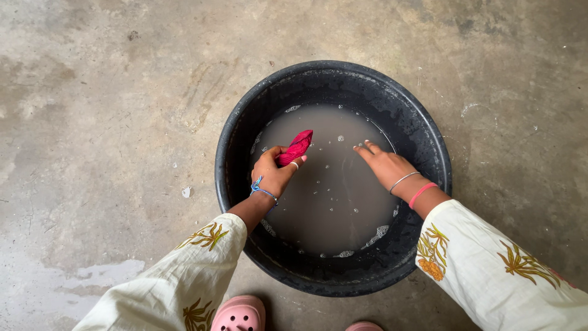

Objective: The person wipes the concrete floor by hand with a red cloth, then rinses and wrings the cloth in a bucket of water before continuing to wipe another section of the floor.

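Two pink clogs (239, 314) nearest; one black tub (245, 129) of murky water; left hand (274, 171) grip pinching one red cloth (296, 147); right hand (387, 164) grip spread, fingers extended over the water.

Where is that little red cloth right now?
In the head view, the small wrung red cloth is gripped in the left hand, held over the left part of the murky water inside the round black plastic tub, across from the empty right hand.

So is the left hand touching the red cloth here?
Touching. The head view shows the left hand closed around the lower end of the red cloth, fingers wrapped over it, above the murky water in the black tub.
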